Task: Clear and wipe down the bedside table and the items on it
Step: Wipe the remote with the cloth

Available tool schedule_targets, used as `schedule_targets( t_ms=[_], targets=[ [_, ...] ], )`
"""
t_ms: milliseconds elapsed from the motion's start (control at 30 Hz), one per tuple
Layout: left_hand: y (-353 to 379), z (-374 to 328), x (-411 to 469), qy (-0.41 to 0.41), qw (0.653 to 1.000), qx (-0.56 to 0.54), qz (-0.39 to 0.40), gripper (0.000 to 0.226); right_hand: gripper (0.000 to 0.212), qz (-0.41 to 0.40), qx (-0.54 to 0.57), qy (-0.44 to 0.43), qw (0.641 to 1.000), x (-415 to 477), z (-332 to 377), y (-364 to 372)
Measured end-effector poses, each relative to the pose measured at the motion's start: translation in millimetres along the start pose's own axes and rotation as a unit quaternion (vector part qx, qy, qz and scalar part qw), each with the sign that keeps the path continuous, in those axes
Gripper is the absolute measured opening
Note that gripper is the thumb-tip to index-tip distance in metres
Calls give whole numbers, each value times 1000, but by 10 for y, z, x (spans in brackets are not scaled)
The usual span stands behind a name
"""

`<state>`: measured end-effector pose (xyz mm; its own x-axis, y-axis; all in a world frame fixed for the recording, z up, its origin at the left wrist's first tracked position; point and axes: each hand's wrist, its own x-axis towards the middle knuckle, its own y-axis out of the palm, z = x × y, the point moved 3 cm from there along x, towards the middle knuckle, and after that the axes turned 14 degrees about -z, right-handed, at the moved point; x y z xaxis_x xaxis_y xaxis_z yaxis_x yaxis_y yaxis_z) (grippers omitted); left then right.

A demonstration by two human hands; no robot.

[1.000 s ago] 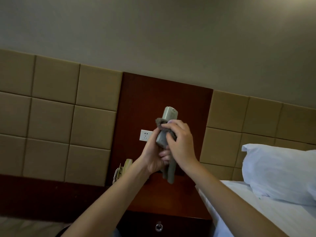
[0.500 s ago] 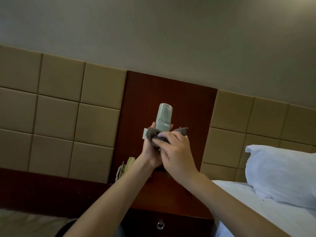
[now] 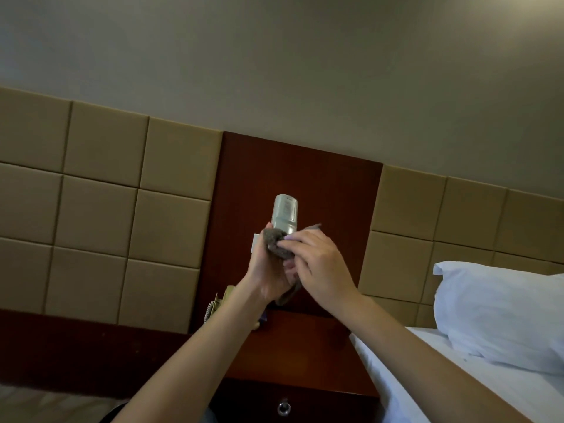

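Both forearms reach up and forward from the bottom edge, bare, converging in front of the dark wood wall panel. Left hand is raised with palm turned inward, its grip wrapped around the lower half of a pale remote control, which stands upright with its top end clear above the fingers. Right hand comes in from the right, back of the hand toward the camera, fingers curled, its grip pinching a grey cloth against the remote's lower body; a corner of the cloth pokes out above the right knuckles and a tail hangs down between the two wrists. A small dark mark sits at the remote's top face (too blurred to read, so no brand or label legible). Just behind the left grip, a sliver of a white wall socket shows. Below the left wrist, a beige telephone with a coiled cord sits at the back left of the bedside worktop; a small object beside it is hidden by the forearm. Lower still, the drawer front carries a round metal knob. Right of the right forearm: white bed sheet and a white pillow. Tan padded panels flank the wood on both sides.
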<state>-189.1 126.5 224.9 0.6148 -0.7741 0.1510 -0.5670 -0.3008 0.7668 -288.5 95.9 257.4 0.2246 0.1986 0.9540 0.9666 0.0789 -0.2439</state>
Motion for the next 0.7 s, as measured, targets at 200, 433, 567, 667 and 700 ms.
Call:
schedule_targets(
  t_ms=[200,433,567,667,700],
  targets=[
    [173,-31,-111,-27,990,138,-3,44,36,38,-43,139,989,213,-521,-41],
    [220,-116,-25,49,975,196,-92,40,36,46,-24,112,992,17,-321,-18],
    [117,-204,-15,80,971,185,-128,44,35,68,19,38,997,-149,-63,54],
    [102,-190,-41,72,970,199,-121,51,34,70,9,-6,997,-243,-12,67],
    [122,-180,-68,70,970,200,-118,52,35,63,6,-17,998,-248,-24,49]
  ],
)
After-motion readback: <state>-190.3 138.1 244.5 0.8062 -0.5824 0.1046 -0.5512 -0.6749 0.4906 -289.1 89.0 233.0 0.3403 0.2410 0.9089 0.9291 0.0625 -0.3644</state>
